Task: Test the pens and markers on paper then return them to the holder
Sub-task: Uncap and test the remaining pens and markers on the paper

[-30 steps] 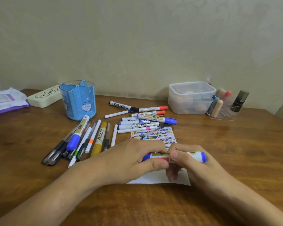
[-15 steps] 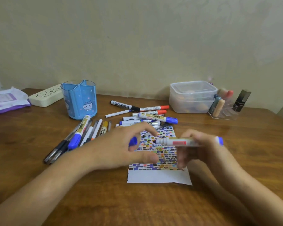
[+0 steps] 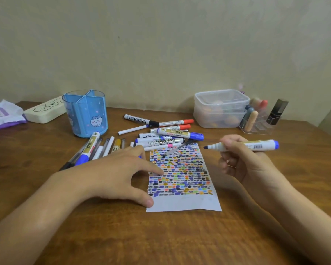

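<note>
- I see right hand grasping one uncapped blue marker, tip toward 9 o'clock, above table.
- Left hand relaxed, thumb and forefinger pressing one paper.
- One blue holder at 10 o'clock, no pens inside.

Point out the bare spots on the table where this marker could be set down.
Bare wood lies in front of the paper, toward the near edge, and right of it under the right hand. It is crowded between the holder and the paper's far edge, where pens lie.

Paper centre on table; holder behind-left; markers behind paper; lidded box behind-right
</note>
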A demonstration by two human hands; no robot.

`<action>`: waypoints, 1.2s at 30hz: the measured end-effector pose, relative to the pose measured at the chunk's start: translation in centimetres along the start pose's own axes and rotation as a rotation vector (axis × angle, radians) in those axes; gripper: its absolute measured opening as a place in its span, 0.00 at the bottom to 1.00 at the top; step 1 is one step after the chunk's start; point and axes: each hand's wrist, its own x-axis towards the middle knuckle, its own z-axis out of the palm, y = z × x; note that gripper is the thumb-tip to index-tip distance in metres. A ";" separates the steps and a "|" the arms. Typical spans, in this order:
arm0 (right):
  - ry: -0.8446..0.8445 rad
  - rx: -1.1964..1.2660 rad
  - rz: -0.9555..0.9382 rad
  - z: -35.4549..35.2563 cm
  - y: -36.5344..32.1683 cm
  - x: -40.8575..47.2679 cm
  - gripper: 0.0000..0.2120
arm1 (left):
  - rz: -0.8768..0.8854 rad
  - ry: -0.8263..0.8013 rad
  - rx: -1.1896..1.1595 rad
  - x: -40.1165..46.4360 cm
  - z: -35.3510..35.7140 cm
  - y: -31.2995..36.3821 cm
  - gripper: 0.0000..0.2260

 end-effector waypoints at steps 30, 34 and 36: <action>-0.239 -0.464 -0.169 5.4 3.6 -2.8 0.04 | -0.027 -0.028 -0.032 0.3 0.4 0.8 0.36; -0.249 -0.545 -0.202 5.2 3.9 -2.7 0.07 | -0.024 -0.027 -0.036 0.4 0.4 0.7 0.36; -0.243 -0.566 -0.215 5.1 4.0 -2.7 0.06 | -0.022 -0.024 -0.047 0.4 0.5 0.6 0.36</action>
